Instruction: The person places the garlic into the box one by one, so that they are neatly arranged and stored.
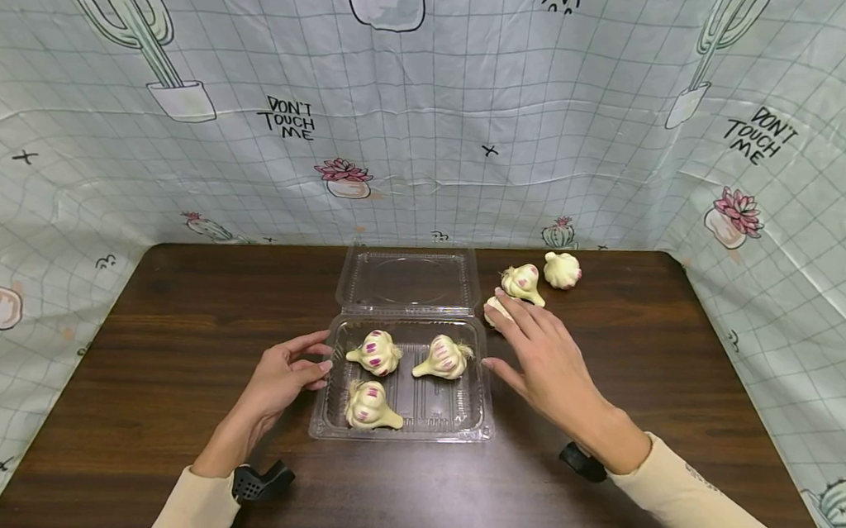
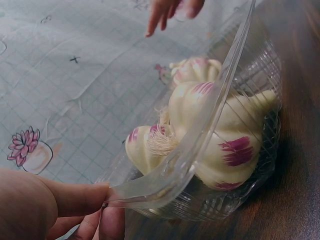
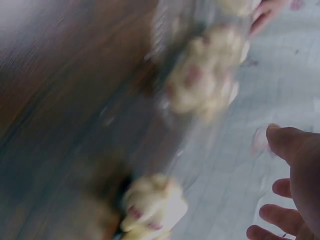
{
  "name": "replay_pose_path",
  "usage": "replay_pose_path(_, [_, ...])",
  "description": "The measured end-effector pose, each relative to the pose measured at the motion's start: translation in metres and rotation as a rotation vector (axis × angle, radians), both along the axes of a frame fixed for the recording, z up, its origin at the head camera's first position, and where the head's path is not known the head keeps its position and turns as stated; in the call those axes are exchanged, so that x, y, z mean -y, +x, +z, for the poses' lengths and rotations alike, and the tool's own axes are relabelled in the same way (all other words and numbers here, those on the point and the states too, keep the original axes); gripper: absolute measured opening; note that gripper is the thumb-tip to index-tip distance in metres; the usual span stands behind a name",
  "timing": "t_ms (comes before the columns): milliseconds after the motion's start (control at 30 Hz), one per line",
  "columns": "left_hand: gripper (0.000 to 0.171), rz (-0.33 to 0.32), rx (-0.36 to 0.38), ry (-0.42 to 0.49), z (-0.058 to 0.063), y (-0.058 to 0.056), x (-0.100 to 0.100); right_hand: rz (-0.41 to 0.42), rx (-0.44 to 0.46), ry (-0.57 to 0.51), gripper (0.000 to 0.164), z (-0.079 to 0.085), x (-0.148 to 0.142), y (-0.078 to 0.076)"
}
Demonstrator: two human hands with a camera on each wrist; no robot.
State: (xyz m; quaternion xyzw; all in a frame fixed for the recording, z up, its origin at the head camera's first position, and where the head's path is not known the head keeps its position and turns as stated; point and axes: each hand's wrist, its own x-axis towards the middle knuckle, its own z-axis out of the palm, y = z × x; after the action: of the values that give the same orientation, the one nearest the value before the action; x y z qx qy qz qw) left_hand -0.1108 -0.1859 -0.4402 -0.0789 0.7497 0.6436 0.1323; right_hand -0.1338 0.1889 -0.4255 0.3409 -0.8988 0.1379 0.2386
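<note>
A clear plastic clamshell container [image 1: 412, 404] lies on the table with three garlic bulbs inside: one at the back left [image 1: 379, 353], one at the right [image 1: 445, 357], one at the front left [image 1: 369, 409]. At its left side, my left hand [image 1: 272, 385] pinches the rim between thumb and fingers, as the left wrist view shows. My right hand [image 1: 552, 365] reaches past the container's right side, fingers extended over another garlic bulb [image 1: 494, 313] that they partly cover. The right wrist view is blurred, but the fingers [image 3: 282, 215] there are spread and hold nothing.
Two more garlic bulbs, one [image 1: 522, 282] nearer and one [image 1: 562, 270] farther right, lie beyond my right hand. The container's lid [image 1: 410, 280] is folded back toward the rear. A cactus-print curtain [image 1: 433, 132] borders the wooden table [image 1: 202, 321] behind and at both sides.
</note>
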Motion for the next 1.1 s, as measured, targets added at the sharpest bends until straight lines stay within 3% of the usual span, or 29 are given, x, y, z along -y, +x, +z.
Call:
replay_pose_path(433, [0.054,-0.004,0.01,-0.009,-0.002,0.003,0.001,-0.053,-0.005,0.067,0.075,-0.025,-0.034,-0.028])
replay_pose_path(1100, [0.053,-0.006,0.001,0.003,-0.001,0.001,0.001,0.004,-0.028,0.16,0.096,-0.046,-0.053,-0.069])
